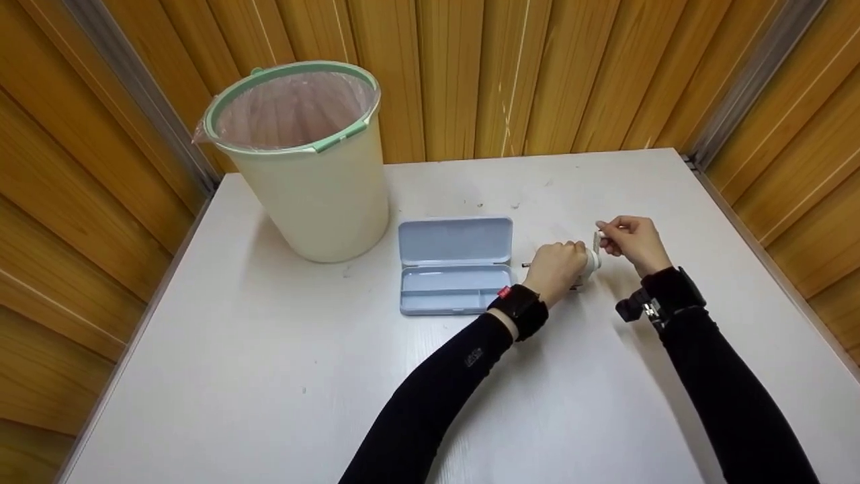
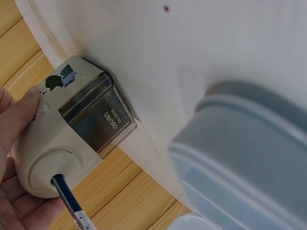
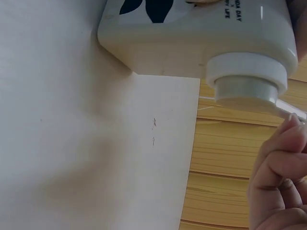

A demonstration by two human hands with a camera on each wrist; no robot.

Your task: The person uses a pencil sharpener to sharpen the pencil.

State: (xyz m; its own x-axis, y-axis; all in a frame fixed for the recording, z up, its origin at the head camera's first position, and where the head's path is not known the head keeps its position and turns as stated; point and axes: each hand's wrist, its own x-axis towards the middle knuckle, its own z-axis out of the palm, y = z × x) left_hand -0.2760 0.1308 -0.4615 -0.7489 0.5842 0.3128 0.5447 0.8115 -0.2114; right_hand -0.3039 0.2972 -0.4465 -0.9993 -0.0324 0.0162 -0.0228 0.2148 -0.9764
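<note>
Walls of orange-brown wood slats (image 1: 450, 81) rise beyond and to either side of an open blue case (image 1: 455, 243), and a white table (image 1: 269, 376) spreads around it on all sides. Behind the case and to its left stands a cream bin (image 1: 329, 208) with a green rim and a clear plastic liner (image 1: 289, 107). From the near side, a person's arms in black sleeves (image 1: 430, 390) reach past the case toward its right, a black strap (image 1: 521, 310) around each wrist. The case lies with its lid laid back, its tray split by low dividers. Just right of the case, the left hand (image 1: 556, 265) grips a white desktop pencil sharpener (image 2: 57, 127), thumb on one side and fingers curled around the other. Farther right of the case, the right hand (image 1: 635, 243) pinches the sharpener's crank (image 1: 596, 242) between thumb and fingertips. A dark pencil (image 2: 68, 199) juts from the sharpener's round mouth, on the side toward the case. A dark smoky drawer (image 2: 98, 117) fits into the sharpener's body. Small specks (image 1: 479, 204) dot the tabletop behind the case.
</note>
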